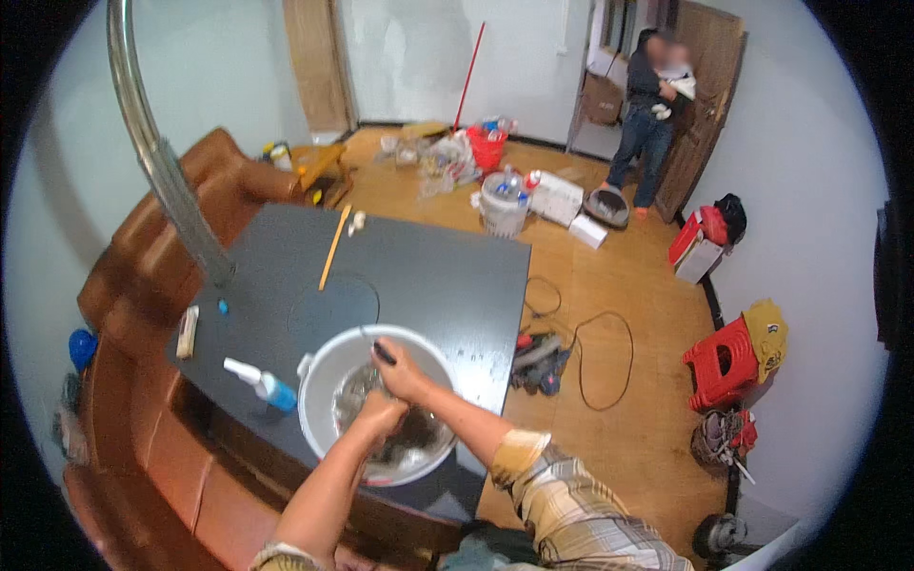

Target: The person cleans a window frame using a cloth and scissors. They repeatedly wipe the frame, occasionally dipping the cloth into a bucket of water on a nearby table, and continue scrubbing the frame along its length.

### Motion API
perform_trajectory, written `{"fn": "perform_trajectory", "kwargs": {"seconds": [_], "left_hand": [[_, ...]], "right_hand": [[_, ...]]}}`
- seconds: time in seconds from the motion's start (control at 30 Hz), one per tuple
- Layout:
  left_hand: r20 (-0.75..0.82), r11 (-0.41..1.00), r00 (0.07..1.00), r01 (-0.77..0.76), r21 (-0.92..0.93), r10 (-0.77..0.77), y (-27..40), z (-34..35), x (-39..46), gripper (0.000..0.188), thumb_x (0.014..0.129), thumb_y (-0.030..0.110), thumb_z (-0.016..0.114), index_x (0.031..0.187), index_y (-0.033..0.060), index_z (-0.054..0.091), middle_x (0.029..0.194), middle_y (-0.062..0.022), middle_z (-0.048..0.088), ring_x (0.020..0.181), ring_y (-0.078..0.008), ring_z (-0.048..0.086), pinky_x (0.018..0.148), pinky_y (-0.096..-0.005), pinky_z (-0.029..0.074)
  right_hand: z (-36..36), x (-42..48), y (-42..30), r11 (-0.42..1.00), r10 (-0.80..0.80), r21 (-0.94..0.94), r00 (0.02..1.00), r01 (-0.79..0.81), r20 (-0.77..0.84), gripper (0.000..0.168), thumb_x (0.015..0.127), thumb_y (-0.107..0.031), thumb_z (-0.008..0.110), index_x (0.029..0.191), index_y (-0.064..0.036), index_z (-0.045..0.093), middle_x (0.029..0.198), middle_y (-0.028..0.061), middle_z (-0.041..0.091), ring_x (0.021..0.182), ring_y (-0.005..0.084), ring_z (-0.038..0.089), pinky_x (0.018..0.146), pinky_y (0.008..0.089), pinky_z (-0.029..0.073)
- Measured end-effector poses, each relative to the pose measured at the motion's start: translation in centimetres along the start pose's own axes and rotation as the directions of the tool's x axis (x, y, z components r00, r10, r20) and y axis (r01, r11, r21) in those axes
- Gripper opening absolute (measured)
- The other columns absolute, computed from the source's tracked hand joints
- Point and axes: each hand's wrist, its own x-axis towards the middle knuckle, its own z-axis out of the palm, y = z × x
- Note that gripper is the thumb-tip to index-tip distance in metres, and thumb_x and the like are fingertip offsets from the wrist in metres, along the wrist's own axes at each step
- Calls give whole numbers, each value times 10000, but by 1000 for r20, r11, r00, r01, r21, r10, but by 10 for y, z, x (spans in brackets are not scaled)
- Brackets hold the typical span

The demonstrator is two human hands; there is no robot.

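A white plastic bucket (309,410) with murky water stands at the near edge of a dark table (443,260). Over its opening, my right hand (403,371) is closed around a dark-handled tool (385,353); what kind of tool is unclear. Lower and to the left, my left hand (383,414) is bent into the bucket, close to the right one. Its fingertips are hidden, so what it touches cannot be told. A spray bottle with blue liquid (275,391) lies on the table left of the bucket.
A yellow stick (334,246) lies on the table, and a metal pipe (168,178) rises at its left corner. A brown leather sofa (143,285) curves along the left. Cables (628,357) and a red stool (721,364) are at right. A person (643,114) holding a child stands by the door.
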Motion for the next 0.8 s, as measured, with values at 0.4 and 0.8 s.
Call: {"fn": "perform_trajectory", "kwargs": {"seconds": [0.4,0.8], "left_hand": [[-324,877,834,-336,344,447,-17,35,11,318,805,116,655,1065,-53,584,946,-304,681,935,-481,650,838,-516,509],[-344,847,834,-245,471,432,0,13,-12,599,758,175,744,1250,33,432,1153,-249,619,1039,-447,620,880,-520,502]], "right_hand": [[-21,-6,-28,998,67,-6,996,-68,-63,197,1015,-205,510,977,-13,514,812,284,566,753,494,495,685,481,428],[-30,8,-43,985,159,-78,985,-154,61,178,996,-198,517,1041,-27,535,941,173,607,867,264,548,806,391,450]]}}
